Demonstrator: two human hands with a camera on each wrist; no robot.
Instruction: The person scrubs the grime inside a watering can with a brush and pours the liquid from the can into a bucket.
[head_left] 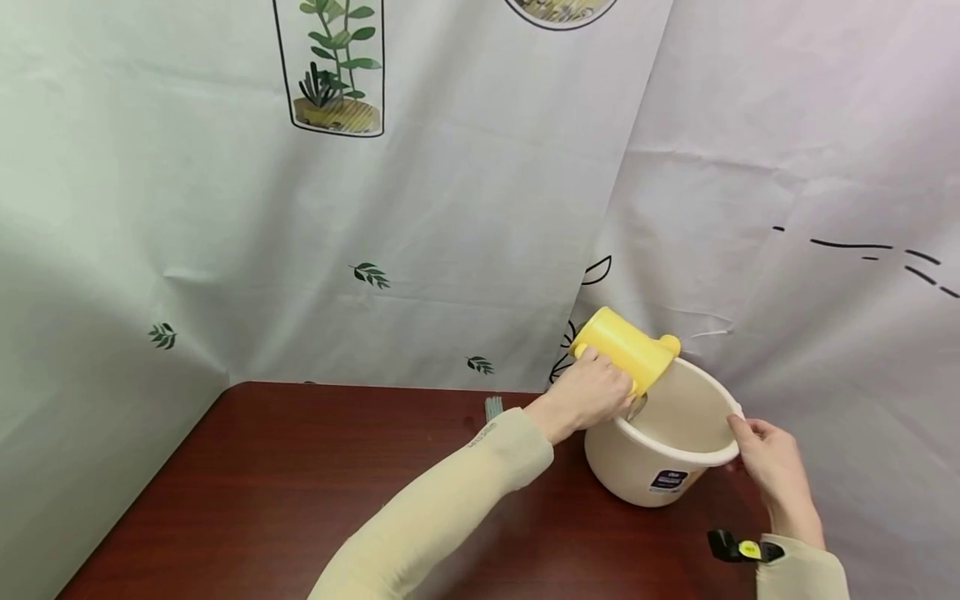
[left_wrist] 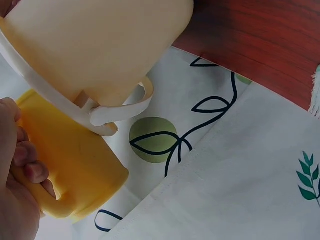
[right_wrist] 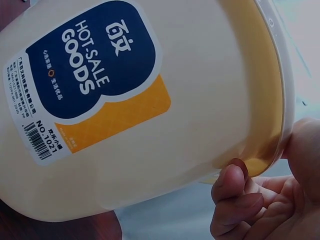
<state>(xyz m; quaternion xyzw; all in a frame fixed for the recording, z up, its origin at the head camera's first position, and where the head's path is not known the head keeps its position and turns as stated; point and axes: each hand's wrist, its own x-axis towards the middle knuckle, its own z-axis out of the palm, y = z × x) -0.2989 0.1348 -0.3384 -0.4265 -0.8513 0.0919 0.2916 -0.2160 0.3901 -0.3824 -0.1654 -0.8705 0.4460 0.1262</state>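
Observation:
My left hand (head_left: 591, 390) grips the handle of a yellow jug (head_left: 626, 346) and holds it tilted over the left rim of a cream bucket (head_left: 637, 467). The jug's mouth faces into the bucket; what is inside the jug is hidden. In the left wrist view, fingers curl round the jug's handle (left_wrist: 42, 197), beside the bucket's white rim (left_wrist: 37, 87). My right hand (head_left: 772, 462) pinches the bucket's rim on the right, thumb on top and fingers beneath. A blue and orange label (right_wrist: 100, 65) shows on the bucket's side in the right wrist view.
The bucket stands on a dark red wooden table (head_left: 300, 483), near its back right. A patterned white cloth (head_left: 450, 208) hangs behind the table. A small grey fringed item (head_left: 492, 407) lies by the table's back edge, partly behind my left sleeve.

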